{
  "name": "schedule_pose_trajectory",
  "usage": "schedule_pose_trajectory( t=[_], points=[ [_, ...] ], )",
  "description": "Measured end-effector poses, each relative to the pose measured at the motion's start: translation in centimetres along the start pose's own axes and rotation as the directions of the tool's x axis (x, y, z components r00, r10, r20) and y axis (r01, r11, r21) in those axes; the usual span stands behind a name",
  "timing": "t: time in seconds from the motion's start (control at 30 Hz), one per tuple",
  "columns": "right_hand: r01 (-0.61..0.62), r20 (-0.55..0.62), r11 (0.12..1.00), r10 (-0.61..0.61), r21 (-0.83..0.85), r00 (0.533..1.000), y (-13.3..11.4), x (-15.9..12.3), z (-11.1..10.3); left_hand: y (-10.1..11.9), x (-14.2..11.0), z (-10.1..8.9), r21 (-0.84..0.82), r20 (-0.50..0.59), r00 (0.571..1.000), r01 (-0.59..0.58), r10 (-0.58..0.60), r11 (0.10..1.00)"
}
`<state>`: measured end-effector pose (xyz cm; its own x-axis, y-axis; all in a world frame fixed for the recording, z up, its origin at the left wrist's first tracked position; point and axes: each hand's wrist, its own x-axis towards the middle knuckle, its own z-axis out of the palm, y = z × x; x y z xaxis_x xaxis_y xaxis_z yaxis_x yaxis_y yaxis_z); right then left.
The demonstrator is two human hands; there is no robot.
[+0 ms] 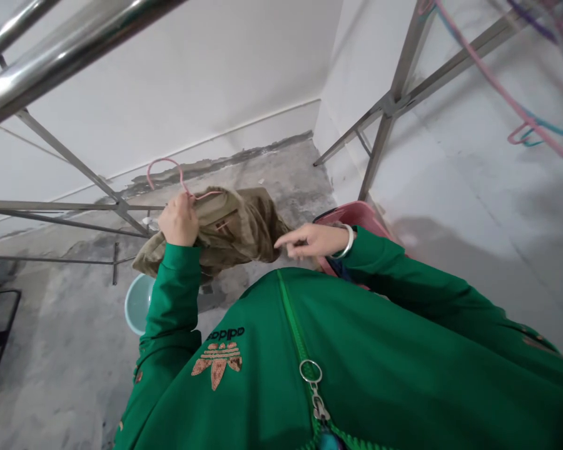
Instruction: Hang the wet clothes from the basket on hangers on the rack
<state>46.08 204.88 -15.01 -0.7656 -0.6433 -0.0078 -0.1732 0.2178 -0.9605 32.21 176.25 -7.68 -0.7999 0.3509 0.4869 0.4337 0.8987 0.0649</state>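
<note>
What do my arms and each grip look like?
Your left sleeve and right sleeve are long and green, with small coppery patches higher up. Your left grip and right grip are gloveless; the right side wears a pale, rounded bangle.

A person's left arm (171, 300), sleeved in green to the wrist, bends at the elbow, the forearm reaching forward. The left hand (179, 220) is clenched in a grip, back upward and knuckles forward, its fingers mostly tucked from sight. The right arm (413, 269) angles inward from the person's right, its forearm slanting across the front of the body. The right hand (316, 240) hangs unburdened, index finger (287, 239) extended toward the left side, the other fingers loosely curled. The two hands are apart, the left farther forward.
</note>
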Motion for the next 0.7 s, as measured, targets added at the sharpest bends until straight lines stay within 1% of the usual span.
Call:
schedule_pose_trajectory(
  t=[0.03,0.07,0.1,0.13,0.17,0.2,0.23,0.3,0.37,0.4,0.43,0.5,0.57,0.6,0.63,0.7],
  points=[
    [-0.066,-0.159,0.998,0.065,-0.004,0.985,0.9,-0.1,-0.6,-0.9,0.2,-0.3,-0.043,-0.040,0.999,0.007,-0.008,0.999],
    [-0.117,-0.347,0.993,0.104,-0.017,0.932,2.0,0.0,-1.4,-1.6,0.3,-0.6,-0.082,-0.072,0.997,0.012,-0.018,0.997],
    [-0.152,-0.510,0.988,0.116,-0.029,0.852,3.1,0.2,-2.4,-2.2,0.5,-1.1,-0.114,-0.098,0.995,0.019,-0.030,0.993],
    [-0.171,-0.624,0.984,0.109,-0.041,0.773,4.2,0.5,-3.4,-2.7,0.6,-1.7,-0.139,-0.118,0.992,0.027,-0.044,0.990],
    [-0.179,-0.692,0.982,0.089,-0.058,0.716,5.0,0.9,-4.4,-3.1,0.7,-2.2,-0.160,-0.132,0.990,0.033,-0.055,0.987],
    [-0.177,-0.722,0.981,0.063,-0.084,0.689,5.7,1.4,-5.2,-3.4,0.9,-2.8,-0.179,-0.144,0.988,0.034,-0.061,0.983],
    [-0.164,-0.724,0.980,0.032,-0.113,0.689,6.0,1.9,-5.8,-3.6,1.0,-3.3,-0.199,-0.157,0.986,0.029,-0.061,0.979],
    [-0.105,-0.679,0.978,-0.048,-0.182,0.732,6.0,3.1,-6.2,-3.9,1.3,-4.2,-0.240,-0.187,0.981,-0.001,-0.045,0.971],
    [-0.036,-0.614,0.966,-0.132,-0.254,0.778,5.4,4.3,-5.8,-4.2,1.6,-4.7,-0.268,-0.215,0.976,-0.038,-0.021,0.963],
    [-0.023,-0.600,0.958,-0.159,-0.284,0.784,5.0,4.9,-5.5,-4.3,1.6,-4.9,-0.274,-0.220,0.975,-0.051,-0.011,0.960],
    [-0.028,-0.603,0.950,-0.174,-0.311,0.778,4.7,5.2,-5.2,-4.4,1.6,-5.0,-0.277,-0.215,0.977,-0.060,-0.002,0.959],
    [-0.075,-0.655,0.940,-0.173,-0.333,0.736,4.3,5.6,-5.3,-4.8,1.5,-5.1,-0.286,-0.197,0.980,-0.067,0.010,0.956],
    [-0.122,-0.713,0.941,-0.150,-0.315,0.685,4.0,5.3,-6.2,-5.2,1.1,-5.2,-0.300,-0.185,0.983,-0.057,0.001,0.952],
    [-0.131,-0.724,0.941,-0.147,-0.313,0.674,3.7,5.0,-6.8,-5.4,0.9,-5.1,-0.308,-0.192,0.981,-0.047,-0.013,0.950],
    [-0.130,-0.721,0.935,-0.161,-0.330,0.674,3.3,4.6,-7.4,-5.4,0.7,-5.1,-0.318,-0.203,0.979,-0.040,-0.026,0.947],
    [-0.099,-0.680,0.897,-0.251,-0.431,0.688,2.1,4.0,-8.3,-5.1,0.4,-4.9,-0.346,-0.227,0.973,-0.048,-0.033,0.937]
  ],
)
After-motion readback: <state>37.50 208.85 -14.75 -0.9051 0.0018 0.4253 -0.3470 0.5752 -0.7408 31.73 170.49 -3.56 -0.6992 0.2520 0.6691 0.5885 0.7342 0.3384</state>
